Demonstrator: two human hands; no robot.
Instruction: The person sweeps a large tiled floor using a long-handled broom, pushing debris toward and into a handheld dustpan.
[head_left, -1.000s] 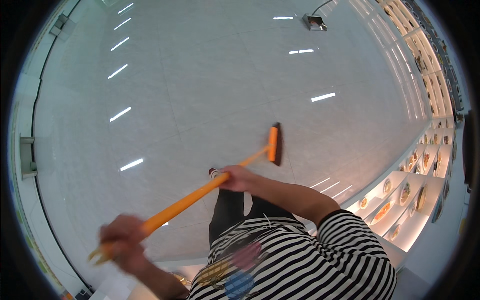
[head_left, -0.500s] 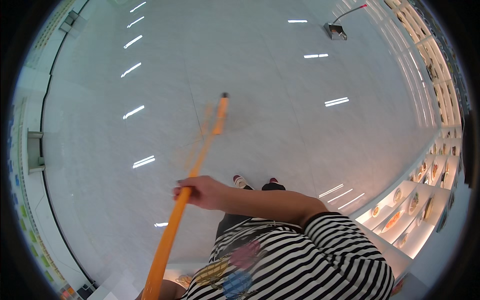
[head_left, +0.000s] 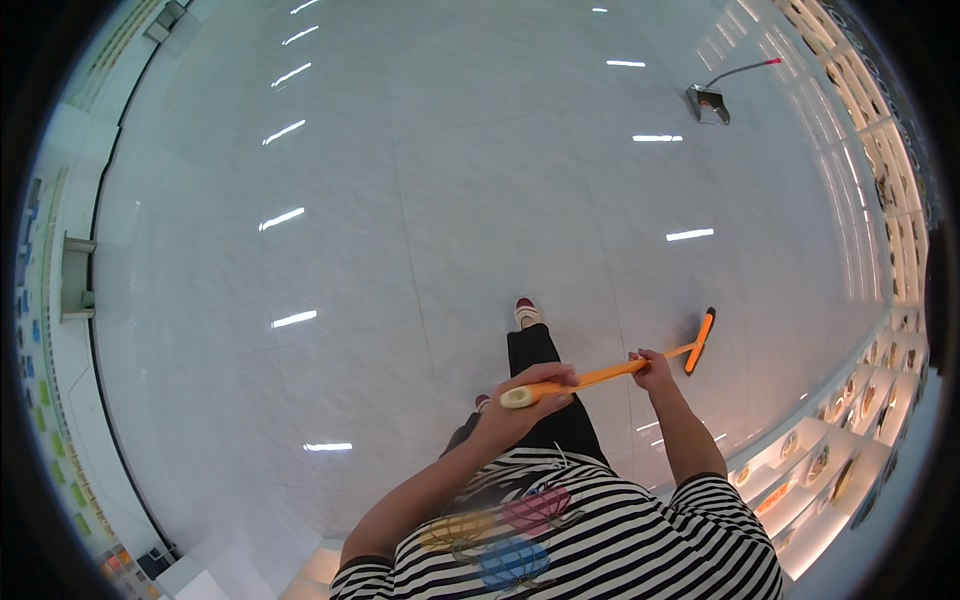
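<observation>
Orange broom (head_left: pixel 612 374), now swung rightward, 2 hands (head_left: pixel 512 418) (head_left: pixel 655 373) gripping
</observation>
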